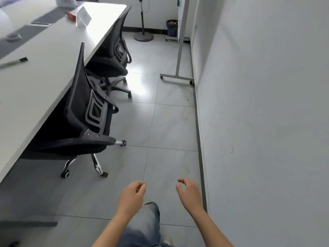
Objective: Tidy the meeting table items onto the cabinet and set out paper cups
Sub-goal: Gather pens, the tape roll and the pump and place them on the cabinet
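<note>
The white meeting table (44, 56) runs along the left. On it lie a marker pen (14, 62), a whiteboard eraser (13, 37), a clear name-card stand (83, 18) and a red item (71, 16) behind it. My left hand (131, 196) and my right hand (189, 193) hang over the floor at the bottom, fingers loosely curled, holding nothing. Both are well away from the table. No cabinet or paper cups are in view.
Two black mesh office chairs (89, 111) (114, 52) are pushed under the table's right side. A whiteboard stand on wheels (179, 50) is by the right wall, with a waste bin (172, 28) and a floor stand (143, 35) at the far end. Grey tiled aisle between.
</note>
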